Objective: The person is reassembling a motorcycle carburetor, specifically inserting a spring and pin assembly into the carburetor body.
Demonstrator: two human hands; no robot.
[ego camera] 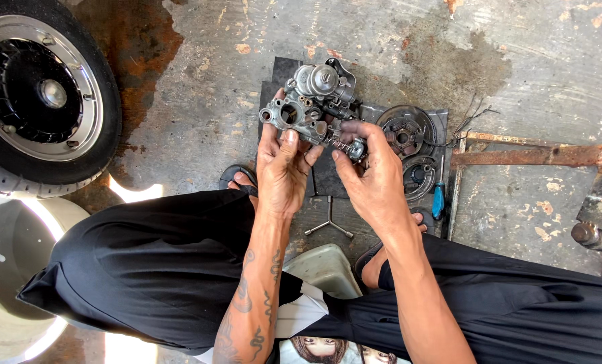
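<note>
My left hand (282, 168) grips a grey metal engine part (311, 101), a carburettor-like casting with round caps and holes, held up over the concrete floor. My right hand (372, 176) pinches a small coil spring with a cap (347, 145) that sticks out of the casting's lower right side, thumb and forefinger closed on it. Both forearms reach forward between my knees, which are in black trousers.
A round brake plate (405, 131) and a second disc part (419, 176) lie on a dark mat (282, 71) beyond my hands. A blue-handled screwdriver (438, 195), a three-armed wrench (329, 226), a scooter wheel (41, 94) at left, a rusty metal frame (537, 156) at right.
</note>
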